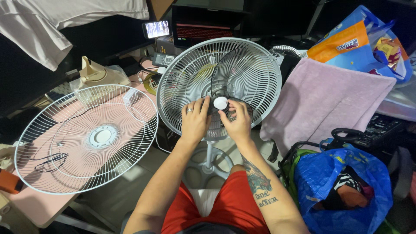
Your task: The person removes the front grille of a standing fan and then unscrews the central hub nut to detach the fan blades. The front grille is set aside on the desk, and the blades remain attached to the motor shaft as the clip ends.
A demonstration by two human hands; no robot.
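Presently two hands: left hand [194,121], right hand [236,121] gripping one fan blade [242,80]; one detached grille [86,138] aside.

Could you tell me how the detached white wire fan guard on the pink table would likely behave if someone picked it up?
The front guard is thin open wire, so probably light. It may flex slightly when lifted by its rim. Overhanging the pink table, it might slip off if nudged.

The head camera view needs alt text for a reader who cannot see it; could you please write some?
Both hands, left hand and right hand, grip the blade hub of an opened pedestal fan. Its removed front grille lies on a pink table at left.
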